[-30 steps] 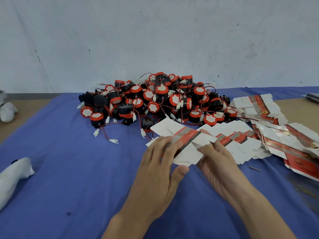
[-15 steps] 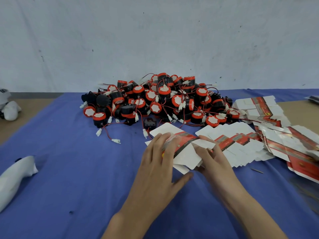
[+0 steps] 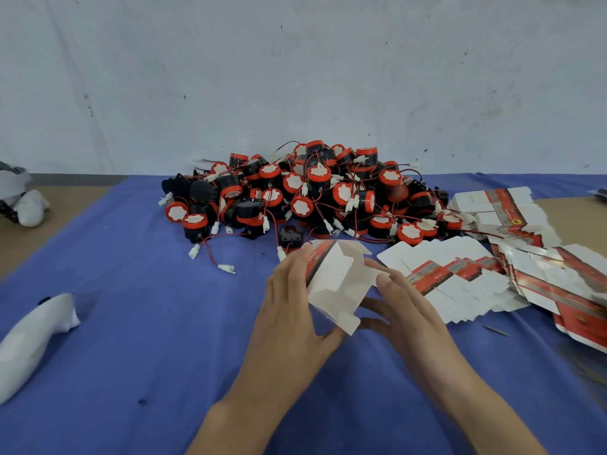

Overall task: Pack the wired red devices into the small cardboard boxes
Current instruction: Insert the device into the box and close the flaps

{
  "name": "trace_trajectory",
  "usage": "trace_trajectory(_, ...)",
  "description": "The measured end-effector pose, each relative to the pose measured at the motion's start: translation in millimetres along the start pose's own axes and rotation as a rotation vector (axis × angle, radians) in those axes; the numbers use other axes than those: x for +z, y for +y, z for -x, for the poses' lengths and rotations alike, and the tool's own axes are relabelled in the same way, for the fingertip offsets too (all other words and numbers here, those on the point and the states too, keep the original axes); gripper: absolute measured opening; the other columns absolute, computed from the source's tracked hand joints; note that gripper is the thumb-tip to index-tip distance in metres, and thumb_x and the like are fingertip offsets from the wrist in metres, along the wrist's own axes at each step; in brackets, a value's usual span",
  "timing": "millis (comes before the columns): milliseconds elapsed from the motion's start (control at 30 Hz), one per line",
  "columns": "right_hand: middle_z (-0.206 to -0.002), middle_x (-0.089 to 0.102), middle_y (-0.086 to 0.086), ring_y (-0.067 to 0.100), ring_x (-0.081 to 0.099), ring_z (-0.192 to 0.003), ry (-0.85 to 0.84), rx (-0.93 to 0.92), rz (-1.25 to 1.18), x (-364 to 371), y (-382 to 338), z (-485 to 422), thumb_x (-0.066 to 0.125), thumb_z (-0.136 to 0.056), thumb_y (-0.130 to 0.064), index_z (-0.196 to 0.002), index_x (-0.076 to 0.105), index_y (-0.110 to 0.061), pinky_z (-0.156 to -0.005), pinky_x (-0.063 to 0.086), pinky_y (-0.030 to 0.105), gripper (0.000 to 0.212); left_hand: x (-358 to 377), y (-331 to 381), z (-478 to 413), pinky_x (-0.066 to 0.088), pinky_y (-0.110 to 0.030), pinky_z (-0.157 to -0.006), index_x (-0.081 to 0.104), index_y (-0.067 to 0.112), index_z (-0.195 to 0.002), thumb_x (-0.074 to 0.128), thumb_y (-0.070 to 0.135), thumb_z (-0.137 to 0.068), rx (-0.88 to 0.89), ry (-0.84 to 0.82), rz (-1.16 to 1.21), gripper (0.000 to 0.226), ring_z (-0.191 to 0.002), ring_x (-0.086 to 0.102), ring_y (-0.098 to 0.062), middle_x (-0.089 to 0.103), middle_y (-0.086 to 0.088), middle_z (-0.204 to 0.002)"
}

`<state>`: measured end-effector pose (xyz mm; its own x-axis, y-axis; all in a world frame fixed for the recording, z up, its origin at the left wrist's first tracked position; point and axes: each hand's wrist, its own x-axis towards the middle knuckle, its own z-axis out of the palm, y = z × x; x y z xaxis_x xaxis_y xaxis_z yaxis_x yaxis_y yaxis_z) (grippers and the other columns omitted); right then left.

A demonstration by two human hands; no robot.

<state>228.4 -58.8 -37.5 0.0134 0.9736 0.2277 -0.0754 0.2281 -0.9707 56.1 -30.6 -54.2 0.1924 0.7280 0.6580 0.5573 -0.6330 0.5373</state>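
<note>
A big heap of red-and-black wired devices (image 3: 315, 195) with white connectors lies at the back of the blue cloth. In front of it I hold one white and red cardboard box (image 3: 335, 280), half opened from flat, its flaps spread. My left hand (image 3: 292, 310) grips its left side, fingers over the red printed face and thumb underneath. My right hand (image 3: 404, 310) holds its right side, fingertips on the white panel. A fan of flat box blanks (image 3: 460, 274) lies to the right.
More stacked flat boxes (image 3: 505, 211) and a larger red-and-white pile (image 3: 578, 290) fill the right side. A white cloth bundle (image 3: 33, 336) lies at the left front, another (image 3: 23, 201) at the far left. Loose wires with connectors (image 3: 213, 257) trail from the heap.
The flat blank that both hands pressed on the cloth has been lifted and opened into a box shape. Both hands have moved up with it.
</note>
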Motion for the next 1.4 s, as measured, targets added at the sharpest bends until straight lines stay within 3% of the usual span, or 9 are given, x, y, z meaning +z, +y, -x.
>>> trace_trajectory(133, -0.127, 0.069, -0.014, 0.011, 0.066, -0.117, 0.007, -0.026, 0.063, 9, -1, 0, 0.049, -0.091, -0.059, -0.123, 0.067, -0.046, -0.082, 0.057, 0.024, 0.039, 1, 7, -1, 0.048, -0.009, -0.063, -0.015, 0.06, -0.144, 0.061, 0.073, -0.068, -0.043, -0.081, -0.007, 0.108, -0.113, 0.034, 0.016, 0.005, 0.039, -0.145)
trace_trajectory(300, -0.147, 0.044, -0.033, -0.003, 0.039, -0.141, -0.015, -0.083, 0.212, 21, -1, 8, 0.041, -0.077, -0.089, -0.133, 0.048, -0.065, -0.116, 0.037, 0.039, 0.061, 2, 12, 3, 0.053, -0.011, -0.069, -0.006, 0.057, -0.148, 0.069, 0.077, -0.064, -0.075, -0.128, 0.114, 0.115, -0.112, 0.052, 0.012, 0.017, 0.027, -0.155)
trace_trajectory(400, -0.162, 0.022, -0.027, 0.001, 0.014, -0.152, -0.089, -0.071, 0.302, 51, 12, 5, 0.025, -0.052, -0.108, -0.153, 0.025, -0.052, -0.126, 0.017, 0.043, 0.116, -12, 36, -7, 0.012, 0.014, -0.083, 0.032, -0.009, -0.137, 0.071, -0.018, -0.045, -0.15, 0.017, 0.097, 0.101, -0.104, 0.051, -0.017, 0.053, -0.029, -0.123)
trace_trajectory(467, -0.162, 0.019, -0.029, -0.002, 0.014, -0.152, -0.126, -0.098, 0.306, 47, 15, 4, 0.026, -0.056, -0.106, -0.157, 0.018, -0.044, -0.123, 0.023, 0.028, 0.119, -4, 28, -7, 0.011, 0.01, -0.092, 0.03, -0.01, -0.138, 0.067, -0.024, -0.043, -0.094, 0.061, 0.172, 0.103, -0.107, 0.053, -0.023, 0.046, -0.018, -0.123)
trace_trajectory(567, -0.154, 0.021, -0.043, -0.02, 0.016, -0.142, -0.137, -0.177, 0.368, 24, -6, 13, 0.042, -0.083, -0.084, -0.154, 0.017, -0.05, -0.102, 0.029, 0.0, 0.082, 7, 8, 1, 0.054, -0.024, -0.094, 0.013, 0.054, -0.15, 0.082, 0.05, -0.067, -0.131, -0.224, 0.445, 0.108, -0.129, 0.052, -0.01, 0.04, 0.007, -0.149)
trace_trajectory(700, -0.153, 0.019, -0.043, -0.02, 0.015, -0.142, -0.146, -0.213, 0.423, 15, -11, 14, 0.044, -0.078, -0.089, -0.151, 0.015, -0.06, -0.099, 0.028, -0.003, 0.084, 10, 2, -1, 0.055, -0.021, -0.079, 0.019, 0.063, -0.144, 0.081, 0.05, -0.064, -0.241, -0.199, 0.636, 0.102, -0.093, 0.064, -0.011, 0.055, -0.01, -0.132)
trace_trajectory(1000, -0.122, 0.059, -0.02, 0.003, 0.059, -0.118, 0.163, -0.273, 0.272, 14, -11, 1, 0.044, -0.066, -0.099, -0.131, 0.048, -0.065, -0.093, 0.05, 0.029, 0.074, -5, 21, -2, 0.058, -0.033, -0.087, 0.029, 0.053, -0.144, 0.069, 0.073, -0.07, -0.274, -0.263, 0.558, 0.087, -0.111, 0.06, -0.001, 0.047, 0.029, -0.137)
trace_trajectory(1167, -0.122, 0.062, 0.004, 0.019, 0.066, -0.107, 0.071, -0.21, 0.172, 23, -9, 3, 0.04, -0.068, -0.098, -0.121, 0.059, -0.053, -0.084, 0.059, 0.038, 0.072, -8, 20, -4, 0.046, -0.026, -0.104, 0.028, 0.048, -0.147, 0.069, 0.079, -0.065, -0.285, -0.213, 0.59, 0.097, -0.132, 0.044, 0.003, 0.047, 0.03, -0.139)
trace_trajectory(1400, -0.146, 0.052, -0.016, 0.012, 0.053, -0.133, 0.038, -0.246, 0.136, 37, 0, 3, 0.034, -0.082, -0.089, -0.147, 0.035, -0.056, -0.097, 0.054, 0.031, 0.073, -11, 22, -11, 0.054, -0.037, -0.097, 0.044, 0.029, -0.143, 0.068, 0.065, -0.075, -0.335, -0.134, 0.729, 0.081, -0.118, 0.062, -0.012, 0.065, 0.01, -0.127)
